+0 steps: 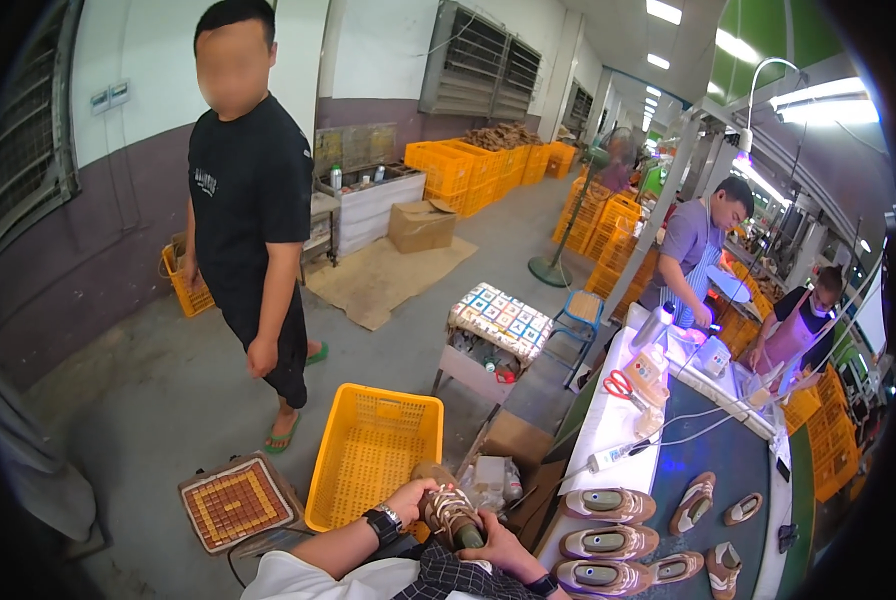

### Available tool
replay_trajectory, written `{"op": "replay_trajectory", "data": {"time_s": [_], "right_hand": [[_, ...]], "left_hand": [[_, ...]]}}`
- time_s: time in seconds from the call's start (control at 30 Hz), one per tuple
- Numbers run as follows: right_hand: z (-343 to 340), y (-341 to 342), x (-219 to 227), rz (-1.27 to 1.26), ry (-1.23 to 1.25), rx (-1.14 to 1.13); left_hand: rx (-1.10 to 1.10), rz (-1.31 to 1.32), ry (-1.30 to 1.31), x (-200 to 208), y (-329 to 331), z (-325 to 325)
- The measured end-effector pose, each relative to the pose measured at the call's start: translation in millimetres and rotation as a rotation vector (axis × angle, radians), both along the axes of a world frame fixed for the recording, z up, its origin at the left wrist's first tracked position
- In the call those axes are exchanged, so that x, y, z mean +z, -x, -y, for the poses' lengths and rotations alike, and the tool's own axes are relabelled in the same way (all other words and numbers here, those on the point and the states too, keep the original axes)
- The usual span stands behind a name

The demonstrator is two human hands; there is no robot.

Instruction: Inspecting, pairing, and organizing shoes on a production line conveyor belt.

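In the head view, the left hand [411, 500] and right hand [503, 552] grip a laced brown shoe [452, 512] at bottom centre. A dark worktable [703, 425] bearing similar shoes [608, 542] fills the lower right; orange crates [448, 170] line the wall [378, 70], upper centre, above grey floor [138, 400].

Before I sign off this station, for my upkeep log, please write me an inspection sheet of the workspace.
Surface: dark worktop, white covering along its left side.
Job's things: laced shoe held; more brown shoes on the worktop.
Clutter: red-handled scissors and plastic container on the covering.
Hands: left hand at the held shoe's toe end, right hand near its heel.
Cables: white cables near the power strip, crossing the worktop.
Surroundings: yellow crate on the floor; person in black standing left, co-workers right.
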State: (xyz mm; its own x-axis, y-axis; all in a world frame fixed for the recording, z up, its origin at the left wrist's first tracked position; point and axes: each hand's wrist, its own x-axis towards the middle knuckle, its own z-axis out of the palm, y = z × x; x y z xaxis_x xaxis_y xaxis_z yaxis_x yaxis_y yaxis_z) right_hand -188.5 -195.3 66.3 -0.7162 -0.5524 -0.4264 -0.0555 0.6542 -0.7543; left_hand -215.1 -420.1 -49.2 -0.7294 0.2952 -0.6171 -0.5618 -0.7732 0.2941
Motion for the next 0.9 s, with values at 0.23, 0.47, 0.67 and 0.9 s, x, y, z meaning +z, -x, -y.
{"op": "replay_trajectory", "data": {"time_s": [0.23, 0.47, 0.67, 0.9], "right_hand": [[0, 0, -3, 0.001, -0.003, -0.007], [-2, -1, -3, -0.004, -0.002, -0.025], [-1, -2, 1, 0.015, -0.013, -0.037], [0, -3, -3, -0.009, -0.031, -0.026]], "left_hand": [[0.051, -0.021, -0.029, -17, 1, 1], [0.010, -0.026, -0.032, -17, 3, -1], [0.004, -0.013, -0.058, -13, 1, -1], [0.007, -0.009, -0.050, -37, 5, 1]]}}
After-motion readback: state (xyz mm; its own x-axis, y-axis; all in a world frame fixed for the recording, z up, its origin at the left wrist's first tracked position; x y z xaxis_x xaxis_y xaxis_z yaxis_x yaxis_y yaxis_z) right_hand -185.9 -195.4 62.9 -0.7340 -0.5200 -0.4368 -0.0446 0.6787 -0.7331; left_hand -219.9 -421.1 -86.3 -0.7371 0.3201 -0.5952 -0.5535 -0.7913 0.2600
